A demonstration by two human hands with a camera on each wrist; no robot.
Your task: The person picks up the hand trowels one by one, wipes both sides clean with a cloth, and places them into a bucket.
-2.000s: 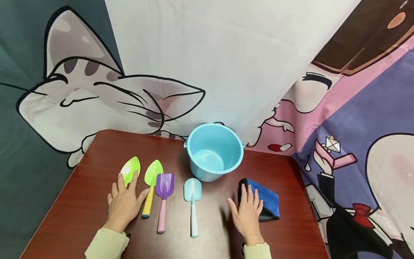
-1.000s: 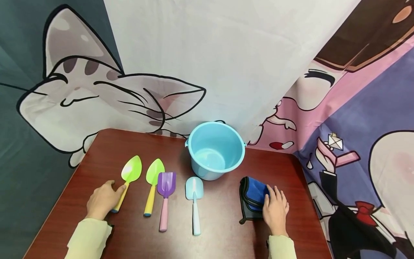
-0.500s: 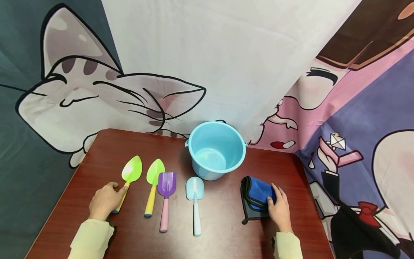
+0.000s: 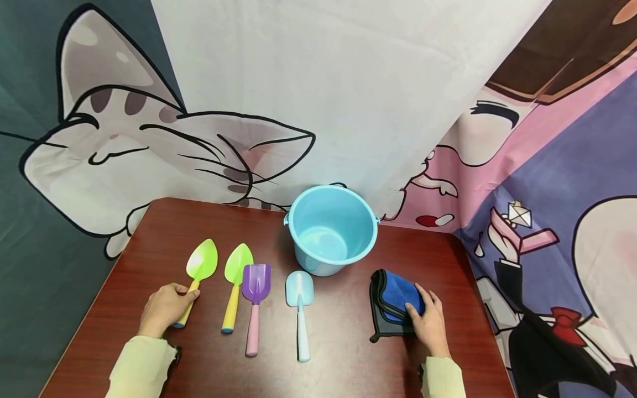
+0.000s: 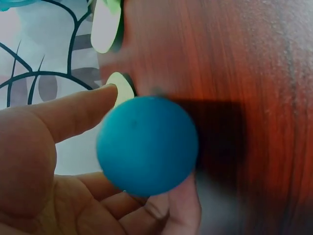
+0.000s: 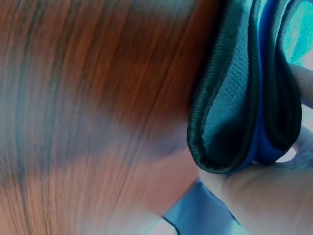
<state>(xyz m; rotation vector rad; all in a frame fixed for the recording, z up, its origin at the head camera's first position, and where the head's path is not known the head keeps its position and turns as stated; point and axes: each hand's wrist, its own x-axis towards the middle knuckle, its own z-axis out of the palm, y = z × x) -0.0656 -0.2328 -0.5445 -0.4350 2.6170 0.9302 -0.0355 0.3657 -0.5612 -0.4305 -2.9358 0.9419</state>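
My left hand (image 4: 161, 309) holds the yellow handle of a green-bladed garden trowel (image 4: 202, 261) at the table's left. In the left wrist view the handle's blue end (image 5: 146, 145) faces the camera, with thumb and fingers around it. At the right, my right hand (image 4: 430, 320) grips the right edge of a folded blue and dark grey cloth (image 4: 395, 298). Up close, the cloth's black-edged folds (image 6: 230, 112) lie between thumb and fingers. A second green trowel (image 4: 238, 265), a purple hand shovel (image 4: 256, 282) with a pink handle and a light blue hand shovel (image 4: 300, 290) lie between the hands.
A light blue bucket (image 4: 333, 268) stands upright at the back middle of the reddish-brown table (image 4: 348, 342). Behind the table hangs a cartoon-printed curtain (image 4: 373, 99). The bucket stands close to it.
Both hands first hovered or lay spread over things. The left then took hold of the trowel's handle; the right moved rightward and took the cloth's edge. Over the last half second little moved.
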